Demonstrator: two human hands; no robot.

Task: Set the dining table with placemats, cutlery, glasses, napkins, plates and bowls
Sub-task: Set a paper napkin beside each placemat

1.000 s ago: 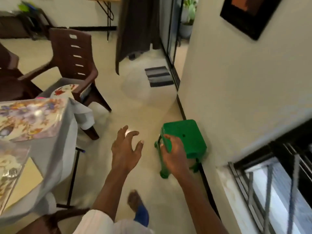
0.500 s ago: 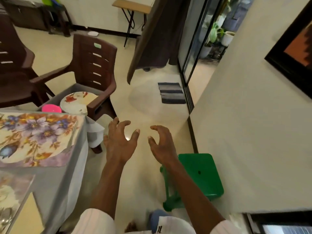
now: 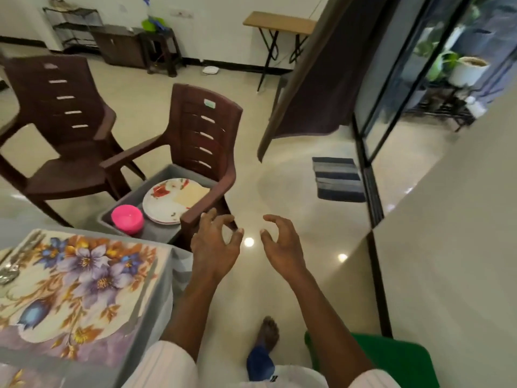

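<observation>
Left hand [image 3: 215, 247] and right hand [image 3: 282, 245] hang over the floor, fingers loosely curled, holding nothing. Plates [image 3: 165, 204] and a pink bowl [image 3: 127, 218] sit in a grey bin [image 3: 156, 233] on the chair [image 3: 207, 130], just beyond the left hand. A placemat [image 3: 75, 289] lies on the table [image 3: 158, 317], with cutlery [image 3: 8, 273] at its left edge.

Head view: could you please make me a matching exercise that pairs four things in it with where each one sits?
Things:
1 pink bowl
2 floral placemat
3 green stool
4 striped mat

Places:
a floor by the glass door
b grey tray on the brown chair
c table
d floor, bottom right corner

Pairs: 1-b, 2-c, 3-d, 4-a.
</observation>
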